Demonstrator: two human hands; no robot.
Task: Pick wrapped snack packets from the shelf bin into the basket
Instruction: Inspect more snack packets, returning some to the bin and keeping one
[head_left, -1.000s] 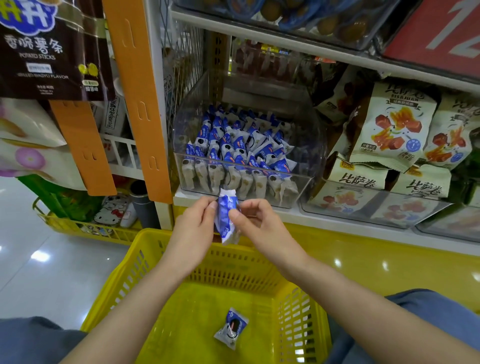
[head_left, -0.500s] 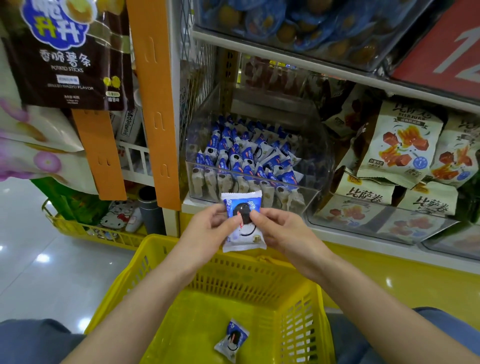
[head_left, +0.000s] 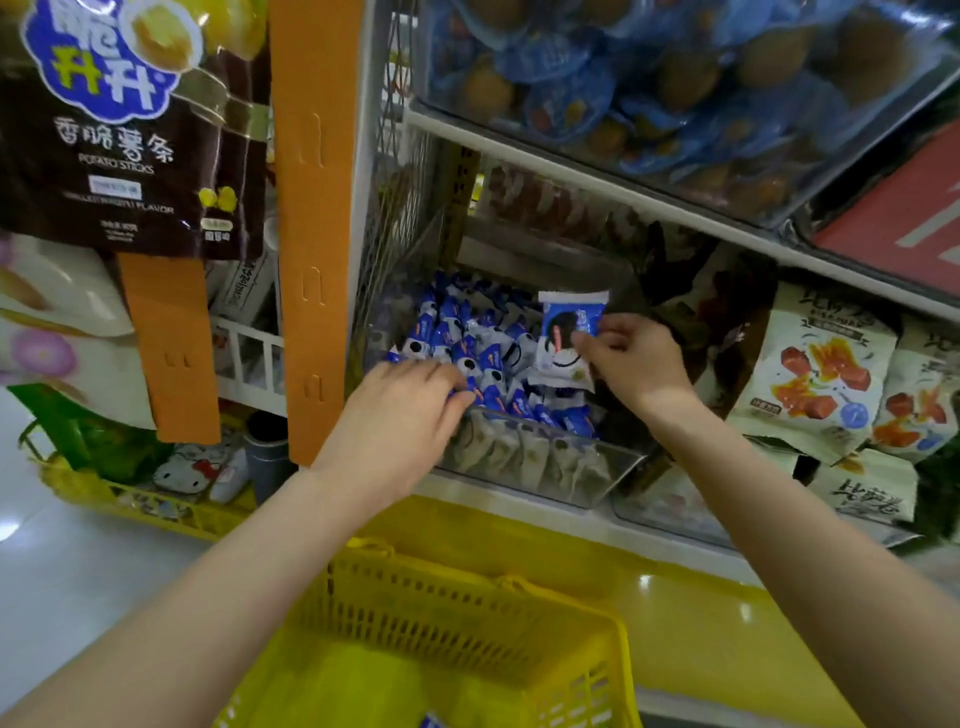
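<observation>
Blue-white packet (head_left: 569, 338) pinched upright by right hand (head_left: 631, 364) over clear bin (head_left: 545, 462); left hand (head_left: 395, 415) palm-down on binned packets (head_left: 467, 332), grip unclear

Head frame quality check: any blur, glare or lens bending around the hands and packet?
Head view: motion blur throughout, worst on the upper tub and yellow basket; the packet pinched by the right hand is recognisable, print illegible; glare spots on the yellow shelf base; shelf edges slant but hardly bow.

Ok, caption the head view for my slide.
Right hand holds a snack packet over the bin; left hand reaches in.
</observation>
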